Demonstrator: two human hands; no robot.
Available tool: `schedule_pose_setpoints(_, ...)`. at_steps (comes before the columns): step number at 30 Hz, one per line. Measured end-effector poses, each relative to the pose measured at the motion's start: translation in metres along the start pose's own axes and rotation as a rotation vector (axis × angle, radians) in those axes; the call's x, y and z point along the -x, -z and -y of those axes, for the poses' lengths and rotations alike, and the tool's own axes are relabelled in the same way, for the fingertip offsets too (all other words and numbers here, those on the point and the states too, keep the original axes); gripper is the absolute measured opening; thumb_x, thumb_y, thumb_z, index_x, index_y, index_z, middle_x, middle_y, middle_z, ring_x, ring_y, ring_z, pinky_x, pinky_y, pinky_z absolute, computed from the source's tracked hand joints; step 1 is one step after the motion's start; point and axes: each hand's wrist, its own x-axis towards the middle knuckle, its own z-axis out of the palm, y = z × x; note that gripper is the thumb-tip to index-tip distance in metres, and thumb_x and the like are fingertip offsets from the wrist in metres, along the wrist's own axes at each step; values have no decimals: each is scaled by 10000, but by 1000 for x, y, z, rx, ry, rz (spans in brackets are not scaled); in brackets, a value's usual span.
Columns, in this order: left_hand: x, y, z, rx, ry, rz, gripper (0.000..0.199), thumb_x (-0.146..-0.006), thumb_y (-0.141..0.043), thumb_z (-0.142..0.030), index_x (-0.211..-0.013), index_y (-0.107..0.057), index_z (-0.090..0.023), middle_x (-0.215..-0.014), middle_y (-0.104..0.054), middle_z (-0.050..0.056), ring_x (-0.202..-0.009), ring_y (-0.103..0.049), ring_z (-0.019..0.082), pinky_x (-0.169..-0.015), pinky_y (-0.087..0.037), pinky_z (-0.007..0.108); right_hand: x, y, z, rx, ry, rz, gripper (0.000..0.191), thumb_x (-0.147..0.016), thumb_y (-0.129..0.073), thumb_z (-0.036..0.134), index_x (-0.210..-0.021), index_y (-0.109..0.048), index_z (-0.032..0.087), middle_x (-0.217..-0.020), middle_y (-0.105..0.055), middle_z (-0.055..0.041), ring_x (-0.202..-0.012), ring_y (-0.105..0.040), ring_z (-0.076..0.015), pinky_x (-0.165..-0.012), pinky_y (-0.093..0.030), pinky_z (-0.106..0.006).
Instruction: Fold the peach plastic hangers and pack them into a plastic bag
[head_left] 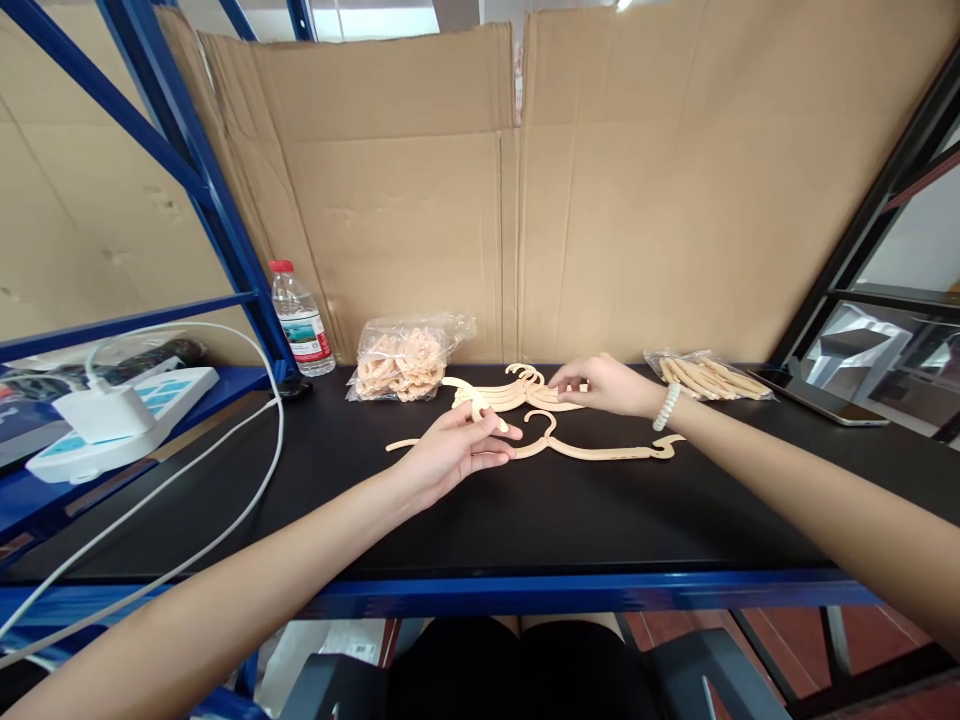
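A small cream plastic piece [478, 405] is pinched between the thumb and fingers of my left hand [454, 450]; its exact kind I cannot make out. That hand hovers over the left arm of a loose cream clothes hanger [600, 453] lying on the black tabletop, its hook toward the back. Behind it lies a stack of several matching clothes hangers [495, 397], hooks bunched together. My right hand [604, 385], with a beaded bracelet at the wrist, has its fingers closed on the right side of this stack, hiding part of it.
A clear bag of pinkish plastic parts [405, 362] stands back left, beside a water bottle [304, 325]. Back right are a bag of cream strips [709, 376] and a phone [817, 398]. A white cable [279, 420] loops at left from a power strip [172, 395]. Cardboard [637, 200] walls the back.
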Motion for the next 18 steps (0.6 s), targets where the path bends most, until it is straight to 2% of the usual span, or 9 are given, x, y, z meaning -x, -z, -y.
schedule_pose_setpoints(3,1,4,-5,23,-25,-61,153,-880,-623,-179,-818,-484,-167,-823,-712,70,-687,-677,125,-714,-532,259,3,-14,-18,152,-59,92,145,-820,-656,207,-950,-703,166,-928,-703,-67,-819,-646,-221,-733,-481,-325)
schedule_pose_setpoints(8,-1,17,-9,35,-51,-91,160,-841,-654,-138,-798,-504,-170,-749,-674,24,-702,-648,90,-719,-505,217,2,-36,-20,221,-119,-8,76,-839,-668,228,-832,-676,152,-866,-671,-81,-884,-602,-248,-770,-456,-338)
schedule_pose_setpoints(14,-4,28,-8,57,-60,-38,74,-833,-661,-111,-818,-594,-141,-780,-680,29,-687,-615,57,-695,-499,153,-5,-40,-20,247,-123,0,89,-835,-663,218,-765,-633,171,-812,-654,-69,-868,-567,-245,-744,-427,-322)
schedule_pose_setpoints(18,-5,28,-9,76,-80,-44,62,-821,-666,-79,-792,-628,-119,-813,-703,60,-651,-610,51,-663,-510,133,-4,-37,-18,199,-114,-88,116,-808,-632,178,-712,-567,188,-785,-638,-55,-841,-570,-234,-722,-426,-315)
